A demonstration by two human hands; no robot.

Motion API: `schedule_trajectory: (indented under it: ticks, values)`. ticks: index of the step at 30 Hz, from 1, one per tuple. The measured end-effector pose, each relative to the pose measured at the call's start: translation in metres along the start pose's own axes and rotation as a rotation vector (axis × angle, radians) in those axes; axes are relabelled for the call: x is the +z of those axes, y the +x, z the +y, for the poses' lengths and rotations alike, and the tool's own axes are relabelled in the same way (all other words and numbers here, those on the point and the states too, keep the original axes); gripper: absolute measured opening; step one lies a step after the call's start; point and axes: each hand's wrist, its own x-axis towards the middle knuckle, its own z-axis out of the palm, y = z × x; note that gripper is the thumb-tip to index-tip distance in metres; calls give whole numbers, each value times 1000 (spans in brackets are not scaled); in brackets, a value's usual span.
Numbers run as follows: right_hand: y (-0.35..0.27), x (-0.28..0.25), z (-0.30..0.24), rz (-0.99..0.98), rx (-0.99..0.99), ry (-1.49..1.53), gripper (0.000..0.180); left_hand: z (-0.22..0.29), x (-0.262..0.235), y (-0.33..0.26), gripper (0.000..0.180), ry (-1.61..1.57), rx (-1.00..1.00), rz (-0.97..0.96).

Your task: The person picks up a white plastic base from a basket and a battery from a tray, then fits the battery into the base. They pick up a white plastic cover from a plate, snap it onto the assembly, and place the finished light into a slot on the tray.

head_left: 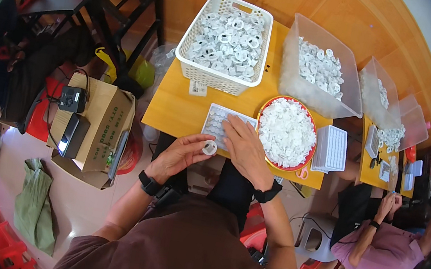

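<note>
- Holding a small white ring-shaped part (210, 147) between thumb and fingertips, our left hand (181, 154) hovers at the near edge of the yellow table (174, 110), closed narrowly around that piece.
- We rest our right hand (245, 145) flat on the near end of a grey tray (218, 120) of small pockets; its fingers lie spread and relaxed, and we cannot tell whether anything sits under the palm.
- We see pale parts in several of the tray's pockets, yet the hand hides part of it, so we cannot say how many pockets remain bare.
- We judge the work to be well short of finished: the red bowl (286, 132) just to the right of the tray is heaped with loose white pieces.
- Beyond it, the white basket (225, 45) and the clear bin (320, 69) at the far side of the table are also well stocked with similar white parts.
- A stack of white trays (330, 149) stands just right of the bowl.
- To our left, off the table, a cardboard box (97, 126) carries two small dark devices.
- At a second table to the right, another person in a pink top (379, 247) works with their own hands, well apart from ours.
</note>
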Motion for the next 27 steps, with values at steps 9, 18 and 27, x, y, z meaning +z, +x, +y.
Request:
schedule_trajectory:
  ticks: [9,18,27]
  values:
    - [24,16,-3,87,-184,16,42,8,-14,-14,32,6,32,7]
    - [1,-3,-2,-60,-189,-100,40,12,-30,-24,31,-21,60,78]
    - [23,15,-2,108,-120,-83,44,11,-26,-21,30,-12,51,49]
